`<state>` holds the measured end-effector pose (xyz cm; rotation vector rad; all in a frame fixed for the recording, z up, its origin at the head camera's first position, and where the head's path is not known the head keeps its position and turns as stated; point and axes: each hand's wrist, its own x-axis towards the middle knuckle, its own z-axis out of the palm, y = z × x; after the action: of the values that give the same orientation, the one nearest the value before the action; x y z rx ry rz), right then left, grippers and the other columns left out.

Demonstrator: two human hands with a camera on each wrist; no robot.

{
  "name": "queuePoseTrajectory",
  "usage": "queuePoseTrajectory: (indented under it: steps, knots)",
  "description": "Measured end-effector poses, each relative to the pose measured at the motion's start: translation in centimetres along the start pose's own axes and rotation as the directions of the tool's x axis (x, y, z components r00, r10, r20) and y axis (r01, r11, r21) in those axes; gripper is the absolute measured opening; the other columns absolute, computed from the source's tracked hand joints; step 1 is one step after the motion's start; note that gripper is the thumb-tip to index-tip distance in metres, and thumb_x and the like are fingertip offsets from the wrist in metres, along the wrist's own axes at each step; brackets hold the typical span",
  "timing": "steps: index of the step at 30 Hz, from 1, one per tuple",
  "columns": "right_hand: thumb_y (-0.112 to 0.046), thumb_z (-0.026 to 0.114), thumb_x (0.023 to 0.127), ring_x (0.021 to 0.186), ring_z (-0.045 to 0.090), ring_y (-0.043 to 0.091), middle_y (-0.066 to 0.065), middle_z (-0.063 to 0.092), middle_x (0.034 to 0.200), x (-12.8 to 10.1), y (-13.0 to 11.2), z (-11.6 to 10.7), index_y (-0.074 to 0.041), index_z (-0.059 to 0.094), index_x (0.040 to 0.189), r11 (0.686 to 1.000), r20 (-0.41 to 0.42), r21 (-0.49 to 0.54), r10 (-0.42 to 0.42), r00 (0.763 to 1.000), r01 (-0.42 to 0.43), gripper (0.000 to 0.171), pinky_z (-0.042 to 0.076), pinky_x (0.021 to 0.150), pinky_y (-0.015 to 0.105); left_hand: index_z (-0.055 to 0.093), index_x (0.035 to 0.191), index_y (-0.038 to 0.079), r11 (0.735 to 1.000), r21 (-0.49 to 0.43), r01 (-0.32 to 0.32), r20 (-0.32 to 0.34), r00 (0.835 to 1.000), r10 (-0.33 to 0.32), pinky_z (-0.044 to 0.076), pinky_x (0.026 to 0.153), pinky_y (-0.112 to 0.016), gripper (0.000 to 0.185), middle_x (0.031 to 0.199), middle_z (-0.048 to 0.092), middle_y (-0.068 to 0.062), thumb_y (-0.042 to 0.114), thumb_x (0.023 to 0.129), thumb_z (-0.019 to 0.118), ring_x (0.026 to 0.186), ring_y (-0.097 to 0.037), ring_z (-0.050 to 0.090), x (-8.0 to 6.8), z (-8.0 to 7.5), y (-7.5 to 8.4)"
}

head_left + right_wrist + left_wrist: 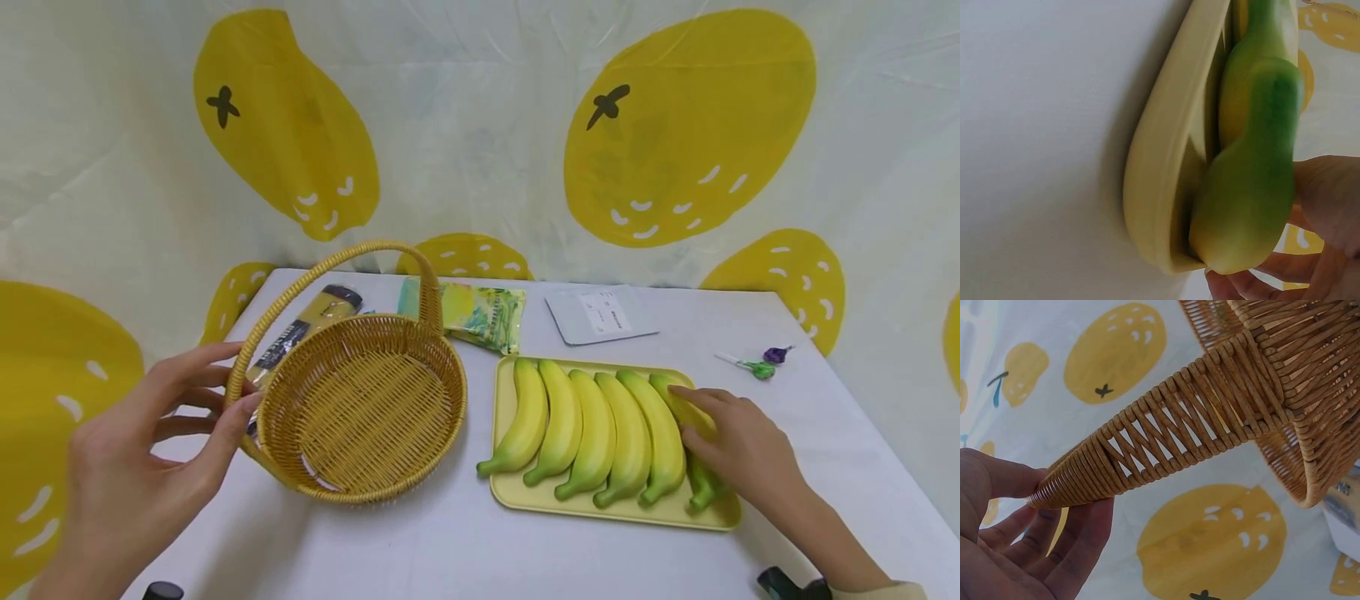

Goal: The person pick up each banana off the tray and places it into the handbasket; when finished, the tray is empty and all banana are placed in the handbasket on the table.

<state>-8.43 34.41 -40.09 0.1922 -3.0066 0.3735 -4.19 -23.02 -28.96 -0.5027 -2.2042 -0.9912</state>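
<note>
My left hand (pixel 150 442) pinches the handle of a round wicker basket (pixel 375 417) between thumb and fingers, and the basket tilts so that its bare woven inside faces me. In the left wrist view the thumb and fingers meet on the woven handle (pixel 1166 425). To the right, several yellow bananas (pixel 592 433) with green ends lie side by side on a pale yellow tray (pixel 525 500). My right hand (pixel 742 442) grips the rightmost banana (pixel 701 483), thumb on one side and fingers on the other; in the right wrist view this banana (pixel 1241 200) sits at the tray's end.
Behind the basket lie a dark-and-gold packet (pixel 300 333) and a green-yellow packet (pixel 480 312). A grey pouch (pixel 600 315) with a white label is behind the tray. Green and purple wrapped lollipops (pixel 761 369) lie at the right. A lemon-print cloth (pixel 480 125) hangs behind the white table.
</note>
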Motion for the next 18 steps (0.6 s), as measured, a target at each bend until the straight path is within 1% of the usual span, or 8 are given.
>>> queuePoseTrajectory:
  steps: [2,5,7,9,13,15,18]
  knots:
    - [-0.016,0.072,0.095,0.105,0.062,0.054,0.032,0.062,0.132,0.0,-0.1,-0.1,-0.01,0.064,0.143,1.0,0.017,0.001,-0.006,1.0,0.006,0.049,0.058,0.062,0.065,0.071,0.131,-0.002,1.0,-0.007,-0.01,-0.003,1.0,0.01,0.056,0.077,-0.008,0.061,0.103,0.075,-0.006,-0.013,0.072,0.086,0.084,0.003,0.067,0.0,0.0,-0.1]
    - [-0.015,0.072,0.096,0.107,0.061,0.054,0.032,0.061,0.133,-0.1,-0.2,-0.3,-0.011,0.063,0.145,1.0,0.029,0.014,-0.007,1.0,0.007,0.05,0.058,0.065,0.067,0.071,0.13,-0.003,0.999,-0.021,-0.026,-0.008,1.0,0.025,0.056,0.077,-0.008,0.058,0.102,0.075,-0.007,-0.011,0.075,0.085,0.084,0.003,0.068,-0.1,0.1,-0.1]
    - [-0.014,0.073,0.095,0.107,0.061,0.054,0.031,0.061,0.132,-0.2,-0.2,-0.4,-0.011,0.063,0.145,1.0,0.009,0.02,-0.01,1.0,0.009,0.052,0.058,0.066,0.068,0.071,0.13,-0.004,0.999,-0.027,-0.033,-0.011,0.999,0.033,0.056,0.077,-0.009,0.056,0.102,0.075,-0.008,-0.01,0.077,0.085,0.084,0.002,0.068,-0.1,0.1,-0.2]
    - [-0.012,0.075,0.093,0.106,0.061,0.054,0.03,0.062,0.132,-0.3,-0.1,-0.4,-0.011,0.064,0.145,1.0,-0.033,0.019,-0.013,0.999,0.013,0.053,0.058,0.063,0.067,0.071,0.13,-0.004,0.999,-0.03,-0.035,-0.014,0.999,0.035,0.056,0.077,-0.009,0.055,0.102,0.075,-0.008,-0.009,0.078,0.085,0.084,0.002,0.068,-0.1,0.1,-0.2]
    - [-0.01,0.075,0.091,0.102,0.06,0.052,0.028,0.061,0.131,-0.4,0.4,-0.4,-0.011,0.064,0.143,1.0,-0.108,-0.015,-0.02,0.994,0.018,0.054,0.056,0.053,0.06,0.071,0.13,-0.005,0.999,-0.034,-0.035,-0.021,0.999,0.034,0.056,0.077,-0.009,0.054,0.102,0.075,-0.008,-0.008,0.078,0.085,0.084,0.002,0.068,-0.1,0.2,-0.3]
    - [-0.009,0.075,0.09,0.102,0.059,0.051,0.027,0.061,0.131,-0.4,0.7,-0.3,-0.011,0.064,0.143,0.999,-0.121,-0.031,-0.016,0.993,0.012,0.054,0.055,0.05,0.058,0.071,0.13,-0.005,0.999,-0.035,-0.033,-0.021,0.999,0.032,0.056,0.077,-0.009,0.054,0.102,0.075,-0.008,-0.008,0.078,0.085,0.084,0.002,0.068,-0.1,0.2,-0.3]
    - [-0.01,0.075,0.091,0.103,0.058,0.051,0.026,0.061,0.132,-0.4,0.9,0.1,-0.01,0.064,0.142,0.999,-0.117,-0.047,-0.005,0.993,0.0,0.053,0.054,0.047,0.056,0.071,0.129,-0.005,0.998,-0.043,-0.035,-0.023,0.999,0.034,0.057,0.077,-0.009,0.053,0.101,0.074,-0.008,-0.009,0.078,0.084,0.084,0.002,0.068,-0.2,0.2,-0.3]
